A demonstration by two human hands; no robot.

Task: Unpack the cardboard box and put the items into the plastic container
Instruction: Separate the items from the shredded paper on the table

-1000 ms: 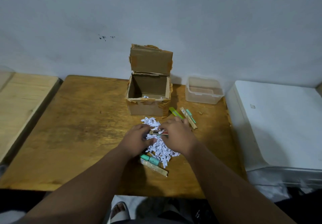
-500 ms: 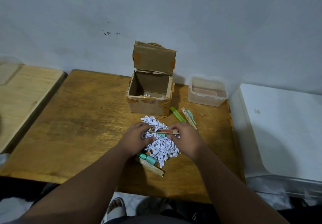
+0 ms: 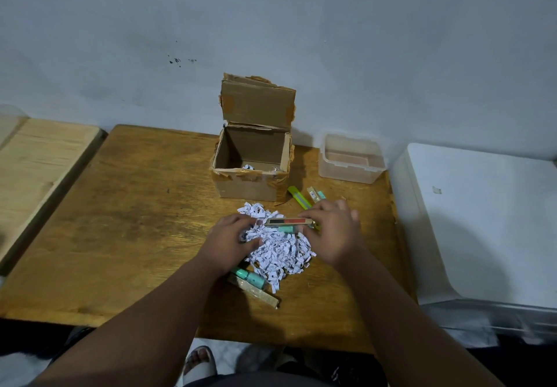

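The cardboard box stands open at the table's back, with only a few paper shreds inside. An empty clear plastic container sits to its right. A pile of white shredded paper lies in front of the box. My left hand rests on the pile's left side, fingers curled into the shreds. My right hand pinches the right end of a slim red-and-black box lying across the pile's top. A teal tube shows just below it. Another teal tube and a tan stick lie at the pile's near edge.
A yellow-green marker, a tan packet and a teal item lie between the box and my right hand. A white appliance borders the table on the right; a lighter wooden surface lies left.
Both hands have spread slightly apart over the pile, exposing the slim red-and-black box and a teal tube. The view has tilted a little; nothing else has moved.
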